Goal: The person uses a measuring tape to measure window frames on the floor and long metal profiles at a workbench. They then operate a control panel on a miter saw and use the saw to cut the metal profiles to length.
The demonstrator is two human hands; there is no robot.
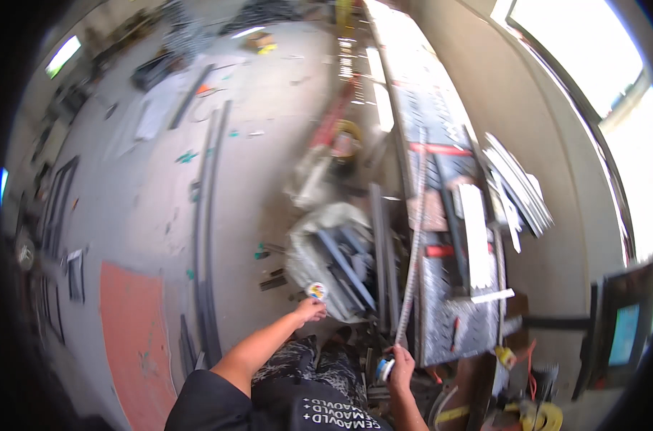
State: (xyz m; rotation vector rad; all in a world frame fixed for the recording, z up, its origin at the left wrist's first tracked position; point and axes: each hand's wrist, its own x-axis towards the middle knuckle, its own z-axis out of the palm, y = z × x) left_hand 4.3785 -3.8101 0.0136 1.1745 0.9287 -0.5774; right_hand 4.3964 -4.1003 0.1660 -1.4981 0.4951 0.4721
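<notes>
Your right hand (400,361) grips the case of a tape measure (384,369) at six o'clock, its pale, thin blade (415,237) stretched toward twelve along the checker-plate bench (441,316), seemingly to gauge its length. Your left hand (310,310) pinches a small round disc (316,291) near seven o'clock.

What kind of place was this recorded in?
Probably a metal fabrication workshop: a long chequer-plate steel workbench, grey metal bars lying on the concrete floor, and a stack of pale flat strips on the bench.
</notes>
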